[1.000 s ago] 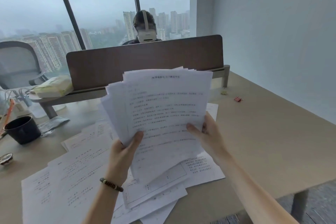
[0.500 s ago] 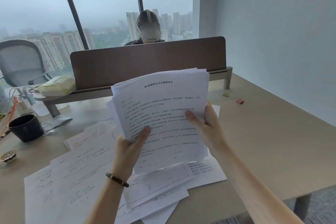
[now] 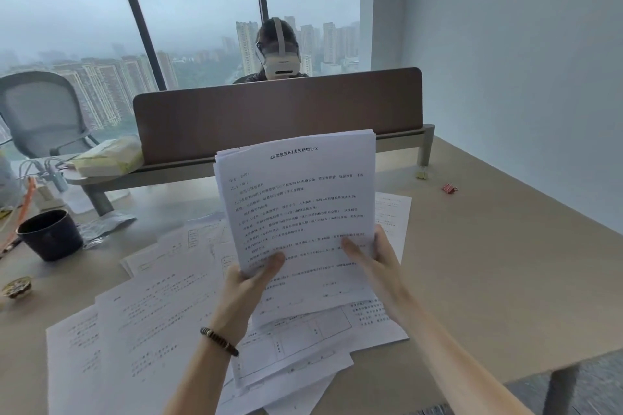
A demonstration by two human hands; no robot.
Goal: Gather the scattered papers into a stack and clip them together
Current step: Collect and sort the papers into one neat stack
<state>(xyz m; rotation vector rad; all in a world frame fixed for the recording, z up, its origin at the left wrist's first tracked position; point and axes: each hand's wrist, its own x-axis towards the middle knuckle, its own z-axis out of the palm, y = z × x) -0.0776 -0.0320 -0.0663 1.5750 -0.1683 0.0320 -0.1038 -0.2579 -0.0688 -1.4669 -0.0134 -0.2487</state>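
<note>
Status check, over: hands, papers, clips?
Left hand and right hand both gripping the stack, upright. Loose sheets still on desk. Red clip far right, untouched.

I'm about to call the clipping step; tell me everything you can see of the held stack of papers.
The held stack of papers is white printed sheets, several thick, with a bold title on the top page. It stands nearly upright above the desk, tilted slightly; its top edges are roughly aligned, with some sheets fanning at the left. The left hand and right hand grip its lower part. No clip shows.
</note>
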